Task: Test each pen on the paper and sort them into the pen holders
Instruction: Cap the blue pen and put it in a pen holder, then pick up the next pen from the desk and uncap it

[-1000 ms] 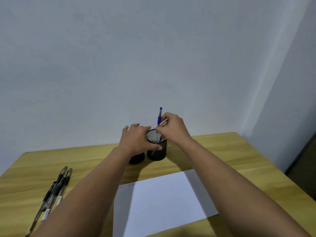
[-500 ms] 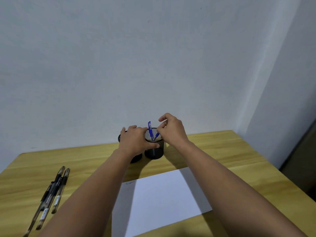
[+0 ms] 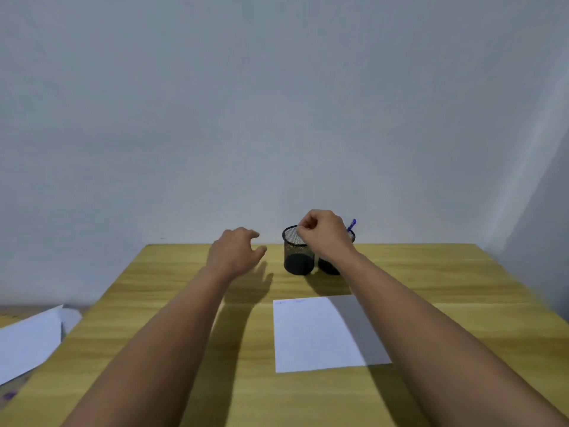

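2 black mesh pen holders are seen side by side at the far part of the wooden table: the left holder and the right holder. A blue pen stands in the right holder. The right hand is held above them, fingers curled together, nothing visibly pinched. The left hand is spread, empty. The paper lies nearer.

I count two black mesh pen holders, the left one and the right one, the second mostly hidden behind my right hand. One blue pen shows. One white sheet of paper lies on the one bench. Two hands are in view, counting my left hand.
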The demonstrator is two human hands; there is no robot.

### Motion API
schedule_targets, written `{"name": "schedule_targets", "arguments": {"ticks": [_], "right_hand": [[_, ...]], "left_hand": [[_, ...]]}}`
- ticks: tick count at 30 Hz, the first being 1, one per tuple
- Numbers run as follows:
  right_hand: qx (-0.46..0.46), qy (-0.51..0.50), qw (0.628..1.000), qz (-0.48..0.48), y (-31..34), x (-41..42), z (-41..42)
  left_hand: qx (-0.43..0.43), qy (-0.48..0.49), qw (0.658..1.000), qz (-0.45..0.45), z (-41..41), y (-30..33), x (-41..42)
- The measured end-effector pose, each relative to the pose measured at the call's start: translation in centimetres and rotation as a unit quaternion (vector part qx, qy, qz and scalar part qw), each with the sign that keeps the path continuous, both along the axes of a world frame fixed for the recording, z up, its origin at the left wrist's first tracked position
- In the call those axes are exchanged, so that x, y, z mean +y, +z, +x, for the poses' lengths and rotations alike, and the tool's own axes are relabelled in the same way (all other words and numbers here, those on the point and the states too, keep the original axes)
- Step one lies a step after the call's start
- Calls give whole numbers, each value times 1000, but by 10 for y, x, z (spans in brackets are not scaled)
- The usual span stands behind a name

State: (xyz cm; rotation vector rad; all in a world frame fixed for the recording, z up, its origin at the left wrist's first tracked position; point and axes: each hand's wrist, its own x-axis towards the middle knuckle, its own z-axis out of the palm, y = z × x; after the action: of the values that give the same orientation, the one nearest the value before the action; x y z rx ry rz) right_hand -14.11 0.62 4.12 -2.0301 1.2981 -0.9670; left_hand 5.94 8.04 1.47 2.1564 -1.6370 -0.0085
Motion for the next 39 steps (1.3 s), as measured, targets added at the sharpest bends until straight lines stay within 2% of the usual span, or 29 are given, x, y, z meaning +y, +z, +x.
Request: {"name": "schedule_targets", "arguments": {"ticks": [8, 14, 25, 31, 35, 39], "right_hand": [[104, 125, 982, 91, -44, 44, 105], [145, 148, 965, 161, -85, 69, 162], [275, 86, 953, 94, -80, 69, 179], [161, 96, 973, 138, -68, 47, 126], [59, 159, 974, 149, -46, 40, 74], [-31, 160, 969, 185, -23, 45, 22]], "left_hand": [[42, 104, 993, 19, 86, -48, 70], [85, 126, 988, 14, 107, -73, 85], [97, 106, 990, -14, 113, -83, 85], [66, 99, 991, -65, 96, -77, 91], [43, 18, 996, -75, 70, -56, 88], [37, -48, 995, -80, 34, -34, 82]]}}
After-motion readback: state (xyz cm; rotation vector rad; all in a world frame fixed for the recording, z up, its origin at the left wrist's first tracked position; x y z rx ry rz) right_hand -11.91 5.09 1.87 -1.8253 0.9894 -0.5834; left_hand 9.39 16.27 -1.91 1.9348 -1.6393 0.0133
